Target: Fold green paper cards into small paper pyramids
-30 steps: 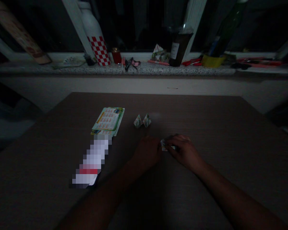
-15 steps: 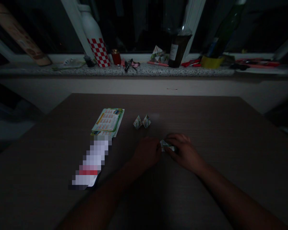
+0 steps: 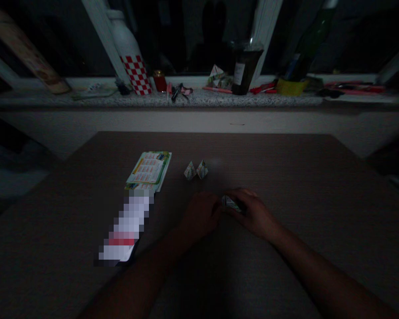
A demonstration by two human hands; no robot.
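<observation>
A small folded piece of printed paper (image 3: 231, 203) is between my two hands, low over the brown table. My right hand (image 3: 255, 213) grips it from the right, thumb on the near side and fingers over the far side. My left hand (image 3: 201, 213) is curled at its left end, with the fingertips pinched and partly hidden. Beyond my hands, two pointed folded paper shapes, a left one (image 3: 190, 171) and a right one (image 3: 202, 170), stand side by side. To the left lies a stack of printed calendar sheets (image 3: 149, 168).
A pixelated flat object (image 3: 129, 228) lies below the stack. Along the granite windowsill (image 3: 206, 101) stand a red-and-white checked bottle (image 3: 136, 73), a small red jar (image 3: 160, 82), a dark plastic cup (image 3: 244, 73), a green bottle (image 3: 314, 37) and yellow tape (image 3: 291, 87). The room is dim.
My right hand has shifted slightly left over the folded paper, and the paper's visible face has tilted. My left hand stays at its left end. The view has moved slightly.
</observation>
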